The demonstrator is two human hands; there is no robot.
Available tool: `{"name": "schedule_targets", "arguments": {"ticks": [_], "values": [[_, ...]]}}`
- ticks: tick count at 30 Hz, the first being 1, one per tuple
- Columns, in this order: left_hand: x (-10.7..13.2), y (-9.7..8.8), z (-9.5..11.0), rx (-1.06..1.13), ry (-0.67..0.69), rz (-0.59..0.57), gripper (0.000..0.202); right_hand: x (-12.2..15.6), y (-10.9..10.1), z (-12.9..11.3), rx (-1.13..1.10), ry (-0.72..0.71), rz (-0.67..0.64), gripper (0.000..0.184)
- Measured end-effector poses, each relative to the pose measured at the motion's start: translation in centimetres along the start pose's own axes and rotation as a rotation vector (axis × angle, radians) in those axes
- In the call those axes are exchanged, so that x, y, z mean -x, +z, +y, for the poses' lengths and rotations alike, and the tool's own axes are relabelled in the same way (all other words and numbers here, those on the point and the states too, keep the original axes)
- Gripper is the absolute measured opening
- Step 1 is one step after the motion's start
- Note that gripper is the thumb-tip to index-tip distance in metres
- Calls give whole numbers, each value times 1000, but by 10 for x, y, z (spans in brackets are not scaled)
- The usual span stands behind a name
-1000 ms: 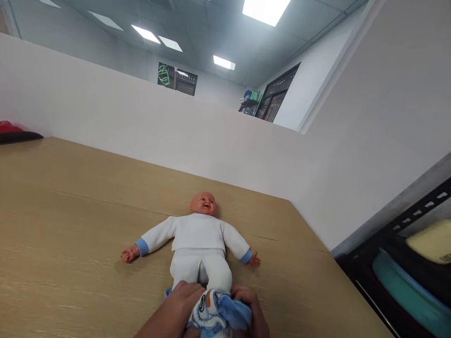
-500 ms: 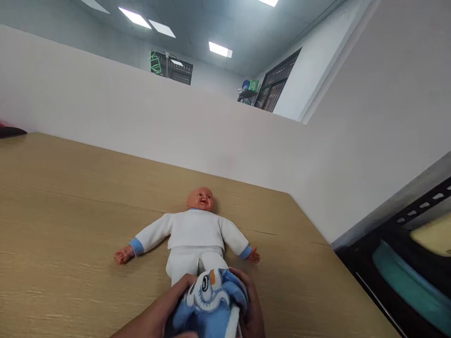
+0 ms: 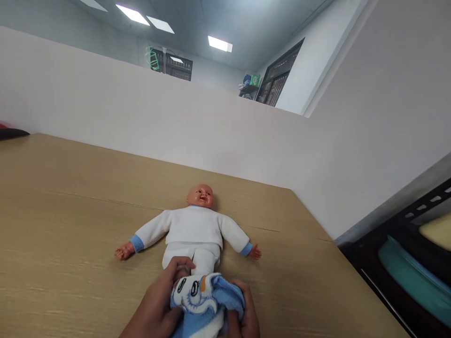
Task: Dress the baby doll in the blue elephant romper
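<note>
A doll (image 3: 194, 226) lies face-up on the wood-coloured table (image 3: 81, 230).

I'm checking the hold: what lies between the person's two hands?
The blue-and-white cloth, between left hand and right hand, in the head view.

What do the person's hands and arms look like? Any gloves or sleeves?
Both the left hand and the right hand are bare, without gloves. No sleeve or watch shows on the left forearm. The right forearm is mostly out of view.
</note>
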State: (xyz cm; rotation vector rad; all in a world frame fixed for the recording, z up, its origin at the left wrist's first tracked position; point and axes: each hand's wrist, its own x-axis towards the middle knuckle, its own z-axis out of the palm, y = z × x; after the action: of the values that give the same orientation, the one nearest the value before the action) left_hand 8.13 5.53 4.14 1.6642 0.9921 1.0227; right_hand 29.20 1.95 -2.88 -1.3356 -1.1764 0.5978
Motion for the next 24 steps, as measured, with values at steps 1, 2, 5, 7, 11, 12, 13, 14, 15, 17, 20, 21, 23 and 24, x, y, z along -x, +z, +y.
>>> {"name": "schedule_targets", "arguments": {"ticks": [1, 2, 5, 7, 11, 12, 13, 14, 15, 17, 20, 21, 23, 24], "values": [[0, 1, -2, -53, 10, 14, 60, 0, 0, 2, -10, 21, -4, 30], [0, 2, -3, -104, 19, 36, 64, -1, 1, 5, -24, 45, -6, 30], [-2, 4, -4, -207, 50, 122, 69, -2, 5, 9, -64, 137, -12, 36], [-5, 3, -1, -208, 38, 146, 62, -3, 9, 10, -76, 220, -10, 48], [-14, 0, 5, -192, 1, 126, 36, -7, 16, 6, -76, 414, -29, 80], [-16, -1, 6, -208, 3, 126, 31, -8, 17, 5, -81, 436, -30, 84], [-18, -2, 6, -228, 6, 122, 27, -10, 18, 4, -86, 445, -24, 85], [-19, -3, 7, -249, 9, 112, 23, -12, 18, 4, -89, 441, -9, 84], [-21, -4, 7, -266, 8, 94, 21, -14, 17, 4, -92, 428, 4, 82], [-23, -7, 8, -267, 2, 54, 27, -20, 12, 5, -105, 386, -57, 76], [-20, -14, 3, -183, -8, 28, 43, -31, -5, 9, -168, 262, -287, 57], [-16, -17, -1, -159, -16, 30, 47, -34, -12, 10, -194, 228, -377, 50], [-3, -25, -13, -150, -56, 36, 52, -39, -27, 11, -233, 218, -466, 45], [5, -31, -19, -158, -88, 31, 57, -41, -34, 11, -241, 240, -495, 48]]}}
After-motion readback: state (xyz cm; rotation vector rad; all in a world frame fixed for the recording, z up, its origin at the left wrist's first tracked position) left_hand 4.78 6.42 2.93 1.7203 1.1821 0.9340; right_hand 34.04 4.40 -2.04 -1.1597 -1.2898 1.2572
